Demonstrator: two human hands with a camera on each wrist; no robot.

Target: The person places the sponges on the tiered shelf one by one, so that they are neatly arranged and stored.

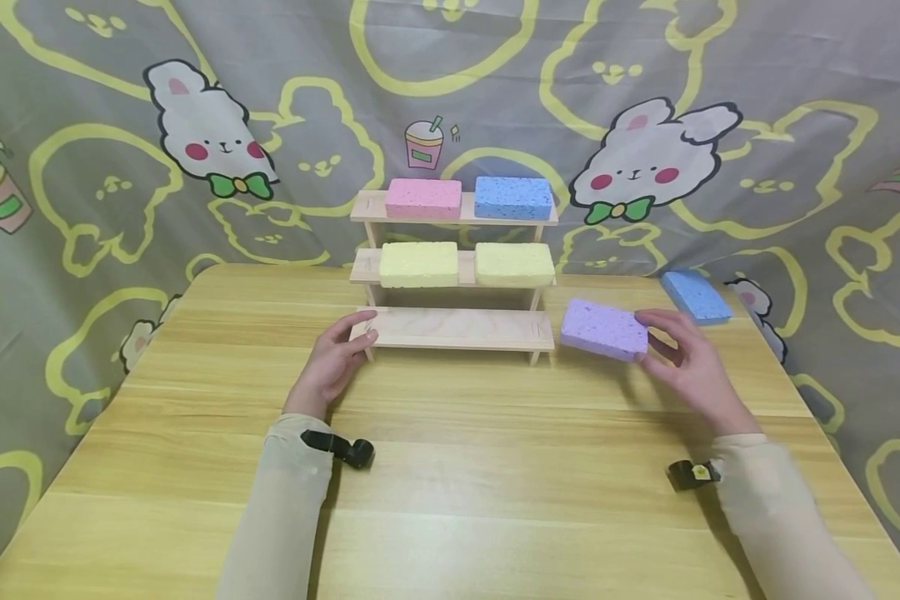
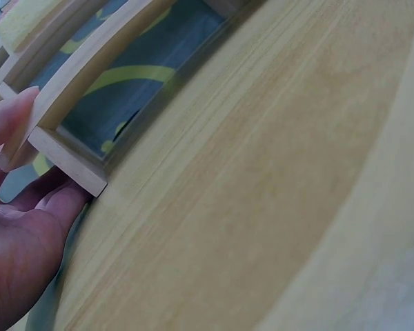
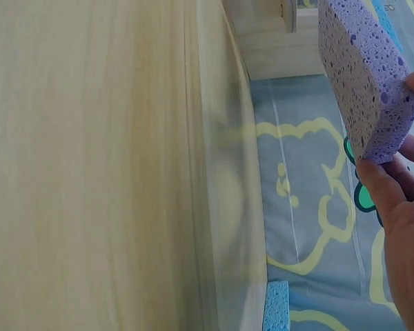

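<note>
A small three-tier wooden rack (image 1: 453, 327) stands at the back of the table. My left hand (image 1: 332, 360) grips the left end of its lowest tier, thumb on the near side and fingers at the end; the left wrist view shows the fingers around the tier's end and leg (image 2: 69, 162). A purple sponge (image 1: 603, 330) is pinched at its right end by my right hand (image 1: 686, 362), held above the table just right of the lowest tier. On the top tier sit a pink sponge (image 1: 423, 199) and a blue sponge (image 1: 512, 198). Two yellow sponges (image 1: 418, 265) occupy the middle tier.
Another blue sponge (image 1: 696, 297) lies at the table's back right, beyond my right hand. The wooden table (image 1: 450, 483) reaches back to a patterned grey curtain (image 1: 480, 67). Each wrist wears a black strap-on camera (image 1: 348, 451).
</note>
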